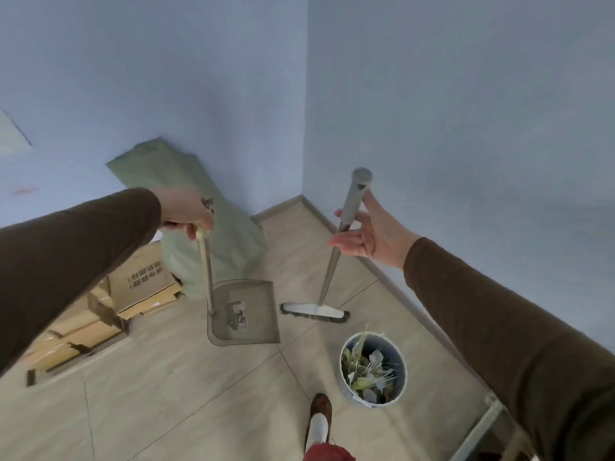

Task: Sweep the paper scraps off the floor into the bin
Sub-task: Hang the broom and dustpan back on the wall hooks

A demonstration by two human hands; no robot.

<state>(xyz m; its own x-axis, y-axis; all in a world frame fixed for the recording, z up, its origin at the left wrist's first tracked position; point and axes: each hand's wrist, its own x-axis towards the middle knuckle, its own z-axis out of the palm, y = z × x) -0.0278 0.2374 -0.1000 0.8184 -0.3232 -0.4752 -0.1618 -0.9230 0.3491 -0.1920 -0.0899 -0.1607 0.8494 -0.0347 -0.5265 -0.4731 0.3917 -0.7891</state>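
My left hand [188, 212] is closed around the top of a long-handled dustpan [244, 316], whose grey pan rests on the floor with a few paper scraps [237, 316] inside. My right hand [369, 232] is open, palm up, with its fingers spread around the grey broom handle [353, 202] without gripping it. The broom stands upright with its head [314, 312] on the floor, just right of the pan. A round grey bin [373, 369], filled with paper scraps and greenish waste, sits on the floor in front of the broom head.
A green sack [199, 211] leans in the room's corner behind the dustpan. Flattened cardboard boxes [100, 314] lie along the left wall. My shoe [320, 417] is at the bottom centre. A metal frame [479, 427] stands at the lower right by the wall.
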